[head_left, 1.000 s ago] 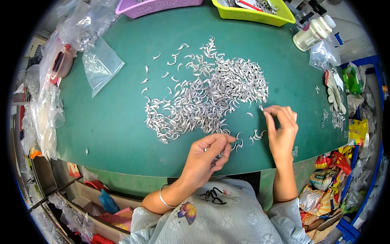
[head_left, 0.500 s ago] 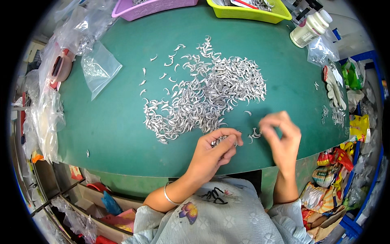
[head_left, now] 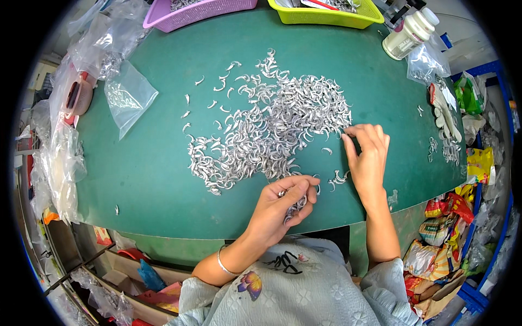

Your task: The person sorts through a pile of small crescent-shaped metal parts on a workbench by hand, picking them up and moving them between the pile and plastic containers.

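Note:
A broad heap of small, curved, silvery metal pieces (head_left: 283, 117) lies on the green tabletop. My left hand (head_left: 283, 204) is curled around a clutch of the same pieces, near the front of the heap. Some of them show between its thumb and fingers. At the heap's right edge, my right hand (head_left: 368, 155) has its thumb and index tips brought together around one small metal piece (head_left: 343, 132); the fingertips partly hide it. Between the hands lies a small separate group of pieces (head_left: 338, 180). One single piece (head_left: 327, 150) rests just above that group.
A purple basket (head_left: 201, 13) and a yellow-green basket (head_left: 326, 17) stand at the far edge. A white bottle (head_left: 409, 35) and a glove (head_left: 446, 117) are on the right. Clear plastic bags (head_left: 129, 95) lie on the left. Bright packages (head_left: 435, 239) sit beside the table, lower right.
My right hand has moved up and away from the small group to the heap's right edge. My left hand stays nearly in place, with more of its held pieces showing. The view has shifted slightly.

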`<state>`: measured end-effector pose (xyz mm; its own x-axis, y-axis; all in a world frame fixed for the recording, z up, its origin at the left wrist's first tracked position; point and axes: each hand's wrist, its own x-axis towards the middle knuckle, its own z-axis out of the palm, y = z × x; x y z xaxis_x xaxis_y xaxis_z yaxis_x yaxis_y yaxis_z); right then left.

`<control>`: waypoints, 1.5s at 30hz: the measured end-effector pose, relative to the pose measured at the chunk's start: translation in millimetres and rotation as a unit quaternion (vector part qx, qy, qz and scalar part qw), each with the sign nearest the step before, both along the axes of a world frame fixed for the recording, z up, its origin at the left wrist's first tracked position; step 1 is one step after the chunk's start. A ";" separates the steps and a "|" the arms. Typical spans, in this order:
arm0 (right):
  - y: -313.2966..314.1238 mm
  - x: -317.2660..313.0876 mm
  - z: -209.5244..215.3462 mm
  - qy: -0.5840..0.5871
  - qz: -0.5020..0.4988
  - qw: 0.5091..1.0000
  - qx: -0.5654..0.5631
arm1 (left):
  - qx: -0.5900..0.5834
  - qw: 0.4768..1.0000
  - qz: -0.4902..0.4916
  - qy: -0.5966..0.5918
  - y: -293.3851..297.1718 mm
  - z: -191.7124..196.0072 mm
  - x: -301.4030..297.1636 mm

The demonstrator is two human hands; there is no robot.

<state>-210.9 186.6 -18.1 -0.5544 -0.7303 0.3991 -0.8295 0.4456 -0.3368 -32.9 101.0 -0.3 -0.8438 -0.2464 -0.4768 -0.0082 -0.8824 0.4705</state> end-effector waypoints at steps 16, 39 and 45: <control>18.1 36.2 34.6 -0.658 0.052 0.745 -0.093 | -0.145 0.989 -0.001 -0.031 -0.7 5.8 1.4; 15.5 59.8 59.3 -0.353 0.154 0.920 -0.069 | 0.186 0.978 -0.059 0.067 -13.8 -0.6 6.3; 16.1 60.9 57.9 -0.356 0.148 0.919 -0.084 | 0.205 0.974 -0.071 0.063 -12.6 1.6 6.5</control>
